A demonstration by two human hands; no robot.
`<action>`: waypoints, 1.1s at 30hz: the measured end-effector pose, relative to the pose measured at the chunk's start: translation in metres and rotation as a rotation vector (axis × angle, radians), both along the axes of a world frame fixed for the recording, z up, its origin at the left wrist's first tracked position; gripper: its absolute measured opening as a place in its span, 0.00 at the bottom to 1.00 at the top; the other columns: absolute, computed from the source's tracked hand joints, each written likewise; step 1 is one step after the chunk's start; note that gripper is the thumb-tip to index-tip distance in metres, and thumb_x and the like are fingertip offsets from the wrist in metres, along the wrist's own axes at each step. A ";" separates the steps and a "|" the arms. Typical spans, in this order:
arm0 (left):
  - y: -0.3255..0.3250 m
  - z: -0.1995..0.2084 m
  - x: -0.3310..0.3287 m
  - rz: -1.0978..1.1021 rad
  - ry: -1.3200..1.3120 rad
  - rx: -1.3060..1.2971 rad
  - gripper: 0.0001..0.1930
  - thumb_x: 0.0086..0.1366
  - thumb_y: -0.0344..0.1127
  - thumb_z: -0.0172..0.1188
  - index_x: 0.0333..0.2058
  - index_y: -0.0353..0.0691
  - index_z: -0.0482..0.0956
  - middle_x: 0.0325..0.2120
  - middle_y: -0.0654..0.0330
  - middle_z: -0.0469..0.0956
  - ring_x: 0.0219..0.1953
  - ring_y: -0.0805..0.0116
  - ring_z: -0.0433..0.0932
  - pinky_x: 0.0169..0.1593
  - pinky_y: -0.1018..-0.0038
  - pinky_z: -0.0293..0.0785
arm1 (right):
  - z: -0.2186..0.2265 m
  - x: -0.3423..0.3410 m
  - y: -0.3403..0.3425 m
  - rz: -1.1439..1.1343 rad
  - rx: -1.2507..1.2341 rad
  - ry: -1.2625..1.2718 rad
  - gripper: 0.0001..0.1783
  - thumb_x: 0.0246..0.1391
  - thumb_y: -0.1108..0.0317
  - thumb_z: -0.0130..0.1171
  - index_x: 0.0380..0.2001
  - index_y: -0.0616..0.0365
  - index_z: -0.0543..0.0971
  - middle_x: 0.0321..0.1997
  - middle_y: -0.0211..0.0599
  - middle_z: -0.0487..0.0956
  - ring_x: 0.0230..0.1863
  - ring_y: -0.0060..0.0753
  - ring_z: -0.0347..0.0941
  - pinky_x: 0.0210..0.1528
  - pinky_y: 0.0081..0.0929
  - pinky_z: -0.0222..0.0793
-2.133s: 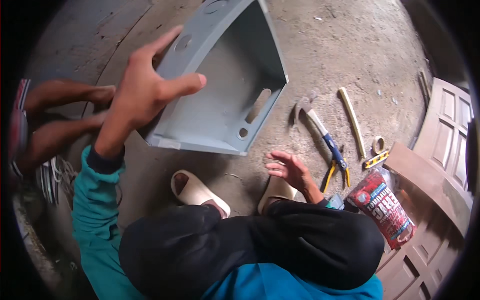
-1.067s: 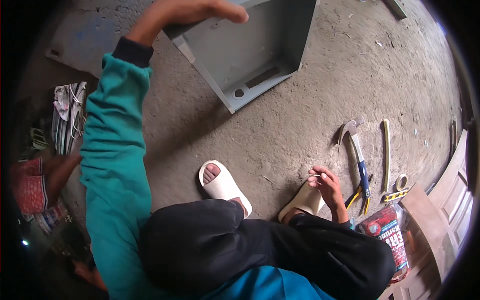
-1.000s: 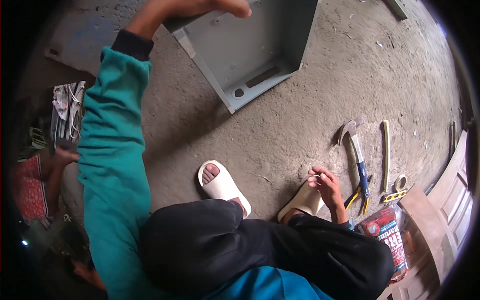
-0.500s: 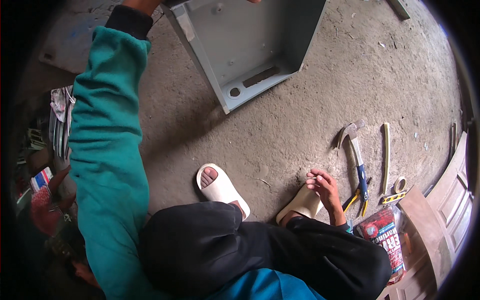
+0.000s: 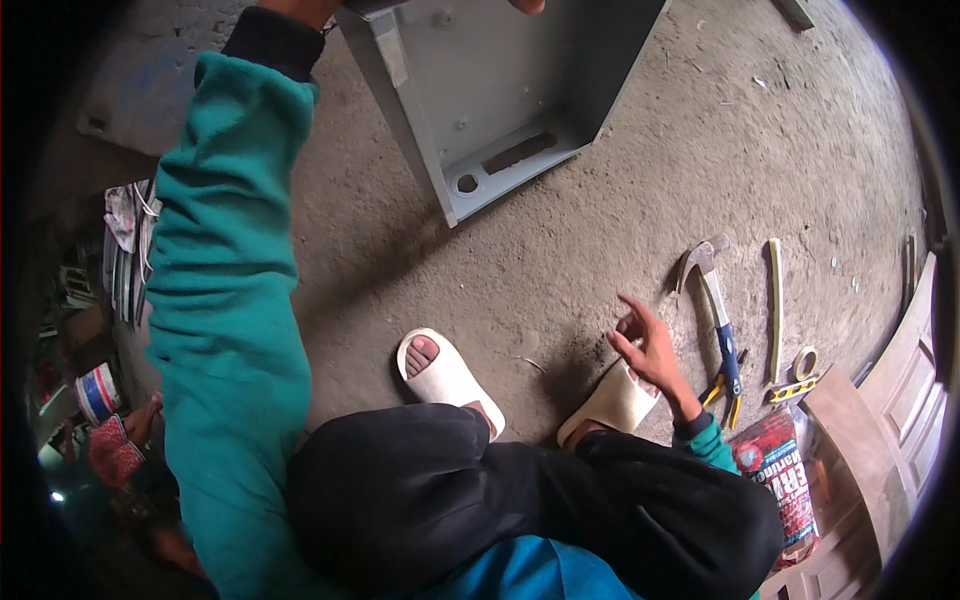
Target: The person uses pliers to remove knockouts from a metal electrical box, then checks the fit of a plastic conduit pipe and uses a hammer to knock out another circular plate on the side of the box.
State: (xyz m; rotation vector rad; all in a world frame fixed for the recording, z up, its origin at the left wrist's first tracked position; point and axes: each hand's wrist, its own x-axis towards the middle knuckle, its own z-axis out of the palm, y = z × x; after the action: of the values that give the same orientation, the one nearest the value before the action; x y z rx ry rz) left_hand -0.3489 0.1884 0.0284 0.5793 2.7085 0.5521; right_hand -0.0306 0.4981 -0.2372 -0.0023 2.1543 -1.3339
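Note:
A grey metal box (image 5: 480,75) with a hollow inside stands tilted on the concrete floor at the top. A round hole and a long slot pierce its near wall. My left hand (image 5: 302,8) reaches the box's upper left side and holds it there; the picture's edge cuts off most of the hand. A fingertip (image 5: 527,5) shows at the box's top edge, and I cannot tell whose it is. Over my right slipper (image 5: 608,405) hovers my right hand (image 5: 645,345), index finger stretched out, other fingers loosely bent, nothing visible in it.
To the right lie a claw hammer (image 5: 716,290), yellow-handled pliers (image 5: 735,412), a thin strip (image 5: 775,310), a tape roll (image 5: 804,362) and a yellow level (image 5: 793,391). A red bag (image 5: 780,485) rests by wooden panels (image 5: 905,385). Another person's hand (image 5: 142,420) is at far left.
My right hand has risen a little away from me and turned, its index finger now pointing out. My left arm and the upper part of the box have shifted slightly right.

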 end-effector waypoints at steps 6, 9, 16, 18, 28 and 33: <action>0.002 -0.011 0.003 -0.027 0.084 0.016 0.42 0.38 0.48 0.72 0.51 0.26 0.78 0.41 0.41 0.81 0.40 0.59 0.80 0.45 0.75 0.75 | 0.018 -0.089 -0.049 0.340 0.036 0.363 0.43 0.51 0.64 0.63 0.68 0.56 0.58 0.26 0.43 0.78 0.27 0.48 0.76 0.33 0.41 0.72; 0.020 0.010 0.019 -0.016 0.007 0.007 0.41 0.38 0.47 0.71 0.51 0.25 0.77 0.40 0.41 0.81 0.41 0.59 0.80 0.45 0.75 0.75 | 0.016 -0.122 -0.067 0.417 0.114 0.456 0.45 0.50 0.63 0.63 0.70 0.54 0.55 0.28 0.47 0.78 0.30 0.54 0.76 0.34 0.45 0.72; 0.021 -0.005 0.029 -0.042 0.171 -0.018 0.39 0.39 0.47 0.69 0.51 0.28 0.78 0.38 0.39 0.82 0.38 0.56 0.82 0.44 0.72 0.76 | 0.006 -0.167 -0.106 0.514 0.268 0.490 0.47 0.47 0.66 0.63 0.70 0.55 0.55 0.26 0.52 0.76 0.29 0.56 0.75 0.34 0.47 0.71; 0.028 0.002 0.038 -0.031 0.131 -0.030 0.38 0.40 0.47 0.68 0.51 0.29 0.78 0.38 0.38 0.82 0.38 0.56 0.82 0.44 0.72 0.76 | 0.004 -0.174 -0.109 0.506 0.258 0.492 0.45 0.46 0.67 0.62 0.69 0.57 0.58 0.26 0.54 0.76 0.30 0.58 0.75 0.34 0.48 0.71; 0.040 0.015 0.052 0.004 0.059 -0.095 0.41 0.40 0.47 0.67 0.54 0.30 0.77 0.35 0.40 0.82 0.34 0.57 0.82 0.39 0.71 0.77 | -0.008 -0.190 -0.117 0.551 0.264 0.573 0.42 0.45 0.66 0.61 0.66 0.56 0.62 0.31 0.57 0.79 0.35 0.60 0.77 0.36 0.51 0.73; 0.049 0.033 0.056 -0.059 -0.107 -0.005 0.43 0.38 0.48 0.67 0.55 0.30 0.76 0.35 0.40 0.82 0.33 0.56 0.82 0.38 0.71 0.77 | -0.013 -0.198 -0.118 0.604 0.305 0.508 0.40 0.45 0.66 0.60 0.64 0.56 0.63 0.34 0.56 0.79 0.38 0.60 0.76 0.37 0.50 0.73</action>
State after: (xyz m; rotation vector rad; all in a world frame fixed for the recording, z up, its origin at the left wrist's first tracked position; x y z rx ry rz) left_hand -0.2930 0.2370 0.0610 0.6087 2.5830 0.5451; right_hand -0.2289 0.3799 -0.2500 -0.8795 2.4545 -0.6923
